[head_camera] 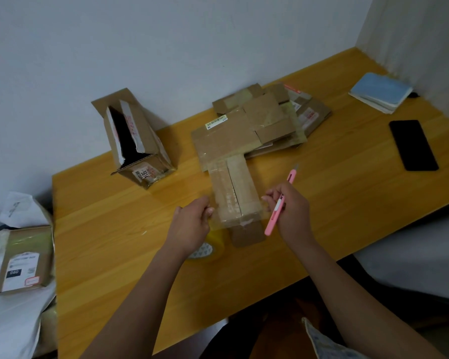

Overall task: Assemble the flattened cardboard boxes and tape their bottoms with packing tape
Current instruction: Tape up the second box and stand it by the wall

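Note:
A small assembled cardboard box [235, 196] lies on the wooden table [335, 203] in front of me, its taped flaps facing up. A clear strip of packing tape [240, 217] stretches across its near end. My left hand [192, 224] pinches the strip's left end. My right hand [288, 206] pinches the right end and also grips a pink utility knife [279, 209], blade pointing away. The tape roll [208, 248] lies on the table under my left wrist, partly hidden. Behind the box sits a pile of flattened boxes [257, 123].
An opened tall box [138, 141] leans near the wall at the back left. A black phone [412, 145] and a blue notebook [381, 90] lie at the right. Left of the table a labelled carton [24, 260] rests on white bags.

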Demonstrator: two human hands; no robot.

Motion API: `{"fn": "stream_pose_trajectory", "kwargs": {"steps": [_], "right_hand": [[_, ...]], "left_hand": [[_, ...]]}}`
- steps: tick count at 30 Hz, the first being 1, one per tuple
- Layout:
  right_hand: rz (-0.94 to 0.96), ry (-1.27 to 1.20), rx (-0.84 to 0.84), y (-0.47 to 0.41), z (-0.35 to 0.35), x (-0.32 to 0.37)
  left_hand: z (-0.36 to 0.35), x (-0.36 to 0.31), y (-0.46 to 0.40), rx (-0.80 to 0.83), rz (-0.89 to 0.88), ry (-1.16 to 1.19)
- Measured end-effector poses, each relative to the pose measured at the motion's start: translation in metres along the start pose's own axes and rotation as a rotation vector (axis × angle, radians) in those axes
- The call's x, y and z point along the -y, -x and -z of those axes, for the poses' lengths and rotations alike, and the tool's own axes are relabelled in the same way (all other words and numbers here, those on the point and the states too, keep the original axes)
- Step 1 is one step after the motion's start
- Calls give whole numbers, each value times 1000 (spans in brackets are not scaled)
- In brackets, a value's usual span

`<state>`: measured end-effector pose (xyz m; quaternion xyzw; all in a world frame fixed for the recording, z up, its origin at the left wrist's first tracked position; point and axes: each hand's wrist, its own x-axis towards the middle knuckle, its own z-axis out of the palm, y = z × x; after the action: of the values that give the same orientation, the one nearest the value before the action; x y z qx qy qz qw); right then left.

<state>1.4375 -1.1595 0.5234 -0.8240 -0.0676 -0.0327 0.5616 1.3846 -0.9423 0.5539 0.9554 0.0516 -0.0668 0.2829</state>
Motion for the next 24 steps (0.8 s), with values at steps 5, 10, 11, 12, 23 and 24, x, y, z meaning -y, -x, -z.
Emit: {"fn": "stream_pose_trajectory", "kwargs": {"steps": [5,10,11,12,23,24], "right_hand": [[53,47,30,0,-5,-8],[40,70,63,5,-12,-23],[27,76,45,5,-13,-25],[15,77,30,5,-14,-26],[-137,157,73,8,-12,-27],[-162,173,67,10,-8,-28]], "left_hand": [[-4,5,-1,-2,-1,-10],[-14,5,-3,30,27,-122],[-16,3,-5,38,21,-142],[-17,1,-7,51,23,-152],[-14,-3,-11,7,186,-116],[-14,-3,-11,5,190,-104]]}}
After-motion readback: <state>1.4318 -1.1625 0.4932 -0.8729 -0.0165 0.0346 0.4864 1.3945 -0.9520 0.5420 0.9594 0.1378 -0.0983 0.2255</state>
